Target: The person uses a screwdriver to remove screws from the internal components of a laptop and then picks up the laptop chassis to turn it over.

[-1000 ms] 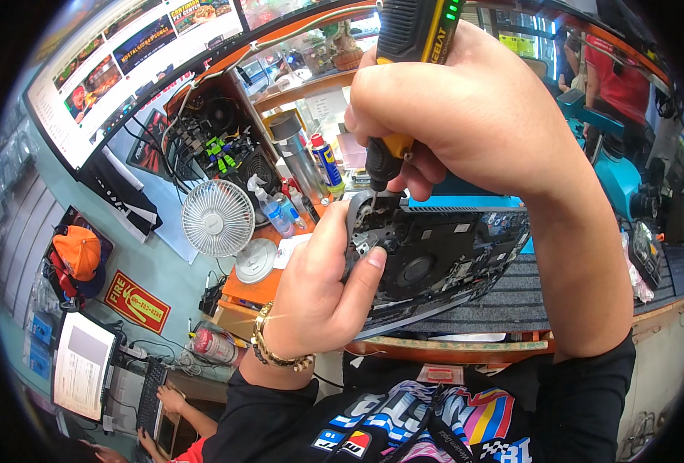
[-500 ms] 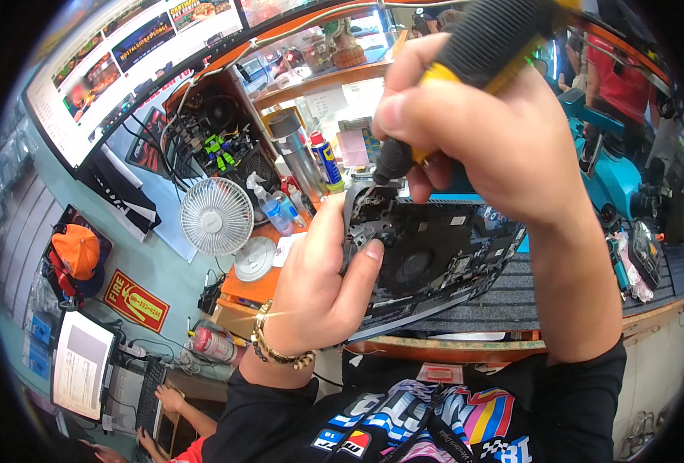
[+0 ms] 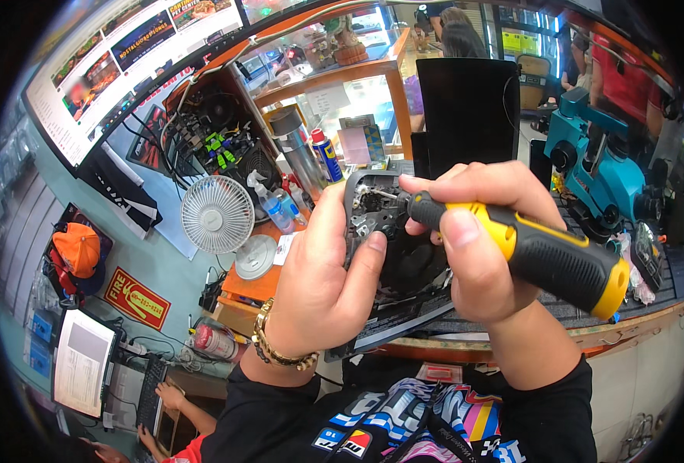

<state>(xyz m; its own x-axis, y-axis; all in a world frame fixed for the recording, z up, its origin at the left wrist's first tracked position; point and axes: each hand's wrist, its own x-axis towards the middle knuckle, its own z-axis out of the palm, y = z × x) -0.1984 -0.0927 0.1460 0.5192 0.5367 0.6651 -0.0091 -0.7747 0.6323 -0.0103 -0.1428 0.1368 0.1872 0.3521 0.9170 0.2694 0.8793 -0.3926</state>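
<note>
Two hands — left point(image 3: 323, 285) gripping dark part point(image 3: 392, 239), right point(image 3: 477, 231) holding rubbery yellow-black screwdriver point(image 3: 527, 251).

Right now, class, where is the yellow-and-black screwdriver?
In the head view, right of centre: the right hand holds the screwdriver, tip against the dark device gripped by the left hand.

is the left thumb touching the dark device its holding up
Touching. The head view shows the left hand wrapped around the dark opened device, its thumb pressed flat on the device's inner face with no gap, while the right hand holds a yellow-and-black screwdriver.
</note>
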